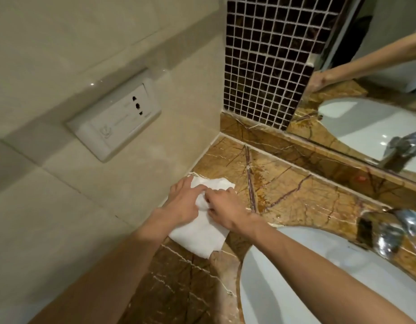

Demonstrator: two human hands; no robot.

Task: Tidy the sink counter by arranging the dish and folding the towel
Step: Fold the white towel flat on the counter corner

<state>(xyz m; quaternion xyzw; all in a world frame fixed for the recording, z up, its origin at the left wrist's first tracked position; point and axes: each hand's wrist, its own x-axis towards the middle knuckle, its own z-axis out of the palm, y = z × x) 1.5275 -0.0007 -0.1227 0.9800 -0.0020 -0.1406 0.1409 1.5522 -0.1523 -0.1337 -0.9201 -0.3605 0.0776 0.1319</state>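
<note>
Right up close, the white sink basin curves in from the right, and just left of it the towel lies on the brown marble counter, alongside the wall and half folded into a narrow strip. Its near end is flat and square; its far end spreads out past the hands. The left hand rests on the wall side of the cloth with fairly straight fingers, pressing it down rather than gripping. The right hand has curled fingers that pinch a bunched ridge of fabric in the middle. The towel looks small, light and thoroughly limp, so it will likely sag and crumple wherever it goes unsupported, and it may slide a little on the polished stone. My judgement is that the best hold is at the corners or along a folded edge, with one palm pinning the layer beneath while the other carries the free end over. No dish shows anywhere in view. Farther right, a chrome faucet stands behind the basin. On the left wall sits a white socket plate, and beyond the counter are dark mosaic tiles and a mirror reflecting an arm.
</note>
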